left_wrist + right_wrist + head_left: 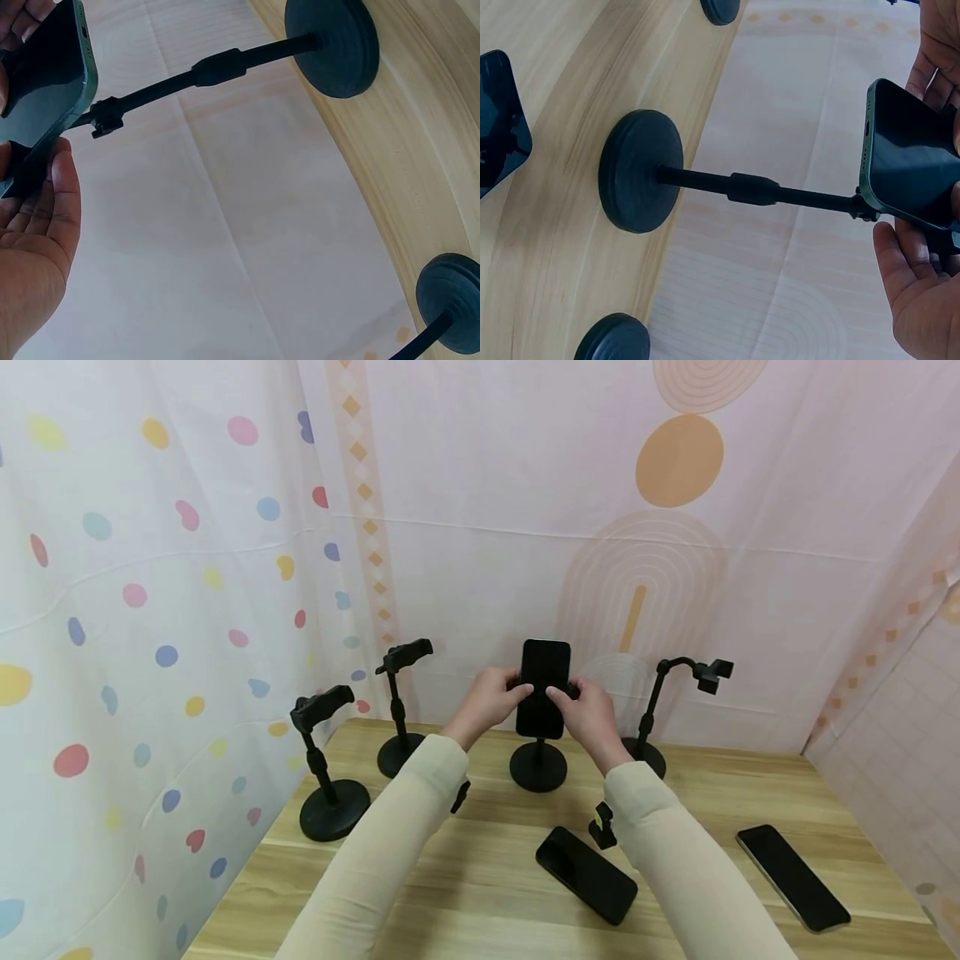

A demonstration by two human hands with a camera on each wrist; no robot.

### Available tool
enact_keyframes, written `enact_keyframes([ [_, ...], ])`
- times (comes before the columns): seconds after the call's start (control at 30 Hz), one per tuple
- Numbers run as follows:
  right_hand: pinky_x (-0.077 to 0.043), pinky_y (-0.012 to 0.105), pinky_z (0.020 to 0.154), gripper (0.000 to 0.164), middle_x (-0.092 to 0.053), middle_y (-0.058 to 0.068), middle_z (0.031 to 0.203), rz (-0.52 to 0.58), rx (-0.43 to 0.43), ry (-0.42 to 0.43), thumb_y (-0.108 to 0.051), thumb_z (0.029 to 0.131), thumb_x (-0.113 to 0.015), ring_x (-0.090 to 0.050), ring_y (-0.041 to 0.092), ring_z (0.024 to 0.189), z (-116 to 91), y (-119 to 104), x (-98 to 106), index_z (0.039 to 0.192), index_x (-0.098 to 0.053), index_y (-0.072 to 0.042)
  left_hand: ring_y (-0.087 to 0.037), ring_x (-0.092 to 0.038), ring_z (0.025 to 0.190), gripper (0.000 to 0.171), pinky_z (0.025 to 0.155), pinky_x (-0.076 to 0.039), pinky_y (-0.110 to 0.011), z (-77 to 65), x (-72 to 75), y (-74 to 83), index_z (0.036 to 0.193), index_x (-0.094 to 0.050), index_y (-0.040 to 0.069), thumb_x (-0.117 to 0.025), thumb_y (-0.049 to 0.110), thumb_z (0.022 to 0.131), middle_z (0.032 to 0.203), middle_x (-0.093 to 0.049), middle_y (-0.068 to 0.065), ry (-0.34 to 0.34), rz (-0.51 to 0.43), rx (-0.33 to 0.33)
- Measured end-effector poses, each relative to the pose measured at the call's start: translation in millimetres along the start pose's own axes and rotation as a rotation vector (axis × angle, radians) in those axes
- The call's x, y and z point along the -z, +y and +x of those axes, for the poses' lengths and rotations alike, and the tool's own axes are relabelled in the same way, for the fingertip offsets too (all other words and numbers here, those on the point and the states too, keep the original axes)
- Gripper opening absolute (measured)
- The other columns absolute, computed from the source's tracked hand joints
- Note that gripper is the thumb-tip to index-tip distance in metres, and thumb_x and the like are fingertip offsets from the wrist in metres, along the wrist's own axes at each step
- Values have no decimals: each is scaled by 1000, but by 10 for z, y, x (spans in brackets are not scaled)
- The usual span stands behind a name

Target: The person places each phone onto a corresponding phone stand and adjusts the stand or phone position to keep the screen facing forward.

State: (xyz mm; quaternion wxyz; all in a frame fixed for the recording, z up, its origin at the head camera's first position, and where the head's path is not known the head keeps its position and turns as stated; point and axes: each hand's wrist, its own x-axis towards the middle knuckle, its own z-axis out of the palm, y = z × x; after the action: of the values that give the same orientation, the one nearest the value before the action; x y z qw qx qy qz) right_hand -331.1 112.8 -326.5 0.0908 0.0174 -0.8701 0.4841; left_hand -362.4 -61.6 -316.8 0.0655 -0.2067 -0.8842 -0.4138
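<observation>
A dark smartphone (546,662) stands upright at the head of a black phone stand (538,768), in the middle of the head view. My left hand (487,700) grips its left side, thumb on the screen and fingers behind. On the other side, my right hand (591,717) holds the phone the same way. The left wrist view shows the phone's greenish edge (88,71) and my left hand (34,247) beside the clamp. From the right wrist, the stand's pole (754,189) runs up behind the phone (911,154), with my right hand (930,307) around its side; the clamp is mostly hidden.
Two black stands (335,810) (400,753) are at the left, another (648,756) at the right rear. Dark phones lie on the wooden table (480,893): one in front (587,875), one at right (793,878). My sleeves partly cover small black parts (602,827). A patterned curtain (480,527) hangs behind.
</observation>
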Motion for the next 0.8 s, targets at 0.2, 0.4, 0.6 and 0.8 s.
enact_keyframes([
  [0.2, -51, 41, 83, 44, -64, 17, 115, 11, 4, -4, -35, 101, -60, -60, 27, 95, 2, 16, -31, 127, -58, -1, -18, -58, 79, 20, 71, -49, -33, -4, -26, -19, 108, -71, 6, -61, 22, 101, 96, -70, -7, 21, 24, 23],
  [0.4, -47, 37, 75, 36, -62, 13, 100, -7, 17, -27, -35, 101, -58, -55, 26, 86, 27, 36, 22, 115, -60, -1, -18, -62, 80, 19, 73, -51, -34, 0, -104, 0, 105, -71, 6, -63, 22, 100, 94, -71, -6, 77, 38, 33],
  [0.6, -42, 35, 68, 31, -55, 9, 86, -19, 29, -39, -33, 101, -59, -50, 25, 77, 41, 65, 67, 101, -58, -2, -17, -48, 60, 22, 58, -41, -29, -19, -156, 48, 84, -62, 6, -63, 22, 99, 66, -52, -3, 90, 46, 55],
  [0.8, -42, 35, 69, 30, -54, 9, 86, -21, 26, -35, -34, 101, -60, -50, 24, 78, 42, 64, 54, 100, -58, -3, -16, -49, 61, 22, 59, -40, -28, -18, -153, 65, 82, -64, 7, -65, 23, 98, 66, -56, -1, 119, 81, 81],
])
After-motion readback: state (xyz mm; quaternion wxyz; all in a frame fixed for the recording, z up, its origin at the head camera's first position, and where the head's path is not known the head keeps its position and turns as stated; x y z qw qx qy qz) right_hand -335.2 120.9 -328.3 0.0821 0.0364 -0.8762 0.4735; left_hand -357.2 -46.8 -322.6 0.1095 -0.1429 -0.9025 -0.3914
